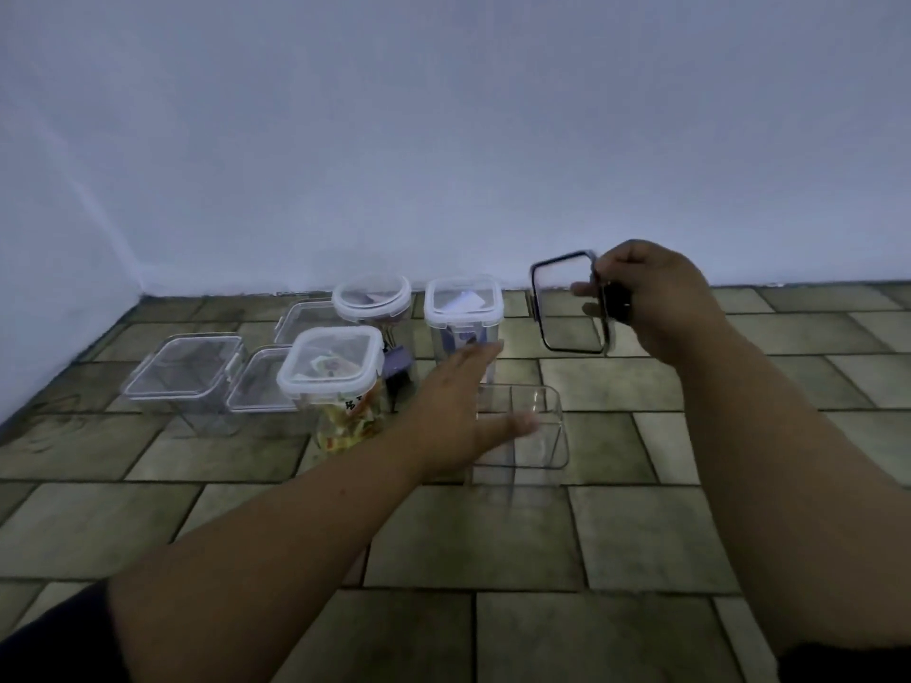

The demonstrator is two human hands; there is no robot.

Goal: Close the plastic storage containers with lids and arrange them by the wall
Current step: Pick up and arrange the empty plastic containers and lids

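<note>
An open clear square container [537, 431] without a lid stands on the tiled floor in the middle. My left hand [458, 411] is spread open at its left side, thumb over the rim, fingers stretched forward. My right hand [646, 298] holds a clear lid with a dark rim [567, 303] upright in the air, above and behind the container. To the left stand three closed containers: a square one with colourful contents [330, 367], a round-lidded one [372, 293] and a tall square one [463, 300].
Three low clear boxes lie at the left: one at the far left [185, 372], one beside it [261, 382], one behind [303, 317]. A small dark object [397, 369] sits between the containers. The pale wall [443, 140] runs behind, with a corner at the left.
</note>
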